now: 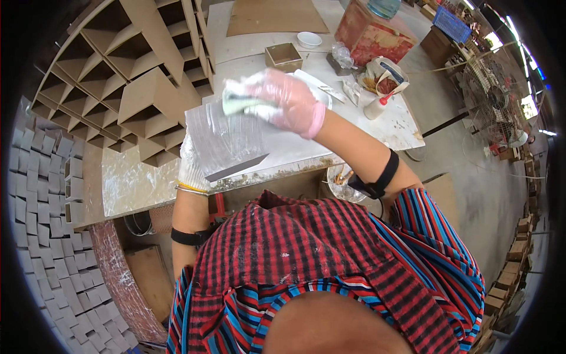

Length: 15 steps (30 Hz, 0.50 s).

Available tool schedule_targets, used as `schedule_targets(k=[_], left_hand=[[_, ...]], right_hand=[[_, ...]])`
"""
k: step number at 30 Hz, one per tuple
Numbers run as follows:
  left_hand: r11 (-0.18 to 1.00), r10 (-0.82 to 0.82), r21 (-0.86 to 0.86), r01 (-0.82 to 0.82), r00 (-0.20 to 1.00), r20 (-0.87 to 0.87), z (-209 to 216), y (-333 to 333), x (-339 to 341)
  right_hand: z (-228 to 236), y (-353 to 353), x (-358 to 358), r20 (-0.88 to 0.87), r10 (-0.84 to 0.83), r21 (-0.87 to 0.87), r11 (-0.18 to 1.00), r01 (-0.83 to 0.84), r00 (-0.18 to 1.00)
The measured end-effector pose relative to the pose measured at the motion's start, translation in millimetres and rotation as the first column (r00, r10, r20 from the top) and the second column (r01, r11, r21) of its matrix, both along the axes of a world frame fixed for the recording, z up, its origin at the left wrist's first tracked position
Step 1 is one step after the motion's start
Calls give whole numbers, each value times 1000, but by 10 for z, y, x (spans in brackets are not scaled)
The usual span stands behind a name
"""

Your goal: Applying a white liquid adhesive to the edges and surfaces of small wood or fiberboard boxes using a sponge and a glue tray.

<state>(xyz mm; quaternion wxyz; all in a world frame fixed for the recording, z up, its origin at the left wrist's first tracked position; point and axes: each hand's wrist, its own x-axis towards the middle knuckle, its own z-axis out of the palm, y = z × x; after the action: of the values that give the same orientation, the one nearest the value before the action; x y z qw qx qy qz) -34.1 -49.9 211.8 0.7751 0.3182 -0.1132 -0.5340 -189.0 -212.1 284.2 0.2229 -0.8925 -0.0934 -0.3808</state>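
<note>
My left hand (192, 168), in a white knit glove, grips a grey box (223, 147) from its left side; most of its fingers are hidden behind it. White streaks of a wet coating cover the box's upper face. My right hand (287, 101) wears a thin pinkish see-through glove smeared with white. Its fingers are closed round a pale green sponge (237, 105), which presses on the far part of that face. Beyond the right hand lies a white tray (321, 88), partly covered by the hand.
Open brown cardboard boxes (127, 44) are stacked at the left, with many grey boxes (59, 236) below. On the table (135, 183) stand a small box (283, 58), a white bowl (309, 40) and a squeeze bottle (375, 108). A bucket (342, 186) sits below its edge; a fan (489, 97) stands right.
</note>
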Motion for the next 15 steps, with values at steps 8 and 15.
schedule_targets(k=[8, 15], left_hand=[[982, -123, -70, 174, 881, 456, 23, -103, 22], [998, -55, -2, 55, 998, 3, 69, -155, -130]], right_hand=[[130, 482, -235, -291, 3, -390, 913, -121, 957], [175, -83, 382, -128, -95, 90, 990, 107, 987]])
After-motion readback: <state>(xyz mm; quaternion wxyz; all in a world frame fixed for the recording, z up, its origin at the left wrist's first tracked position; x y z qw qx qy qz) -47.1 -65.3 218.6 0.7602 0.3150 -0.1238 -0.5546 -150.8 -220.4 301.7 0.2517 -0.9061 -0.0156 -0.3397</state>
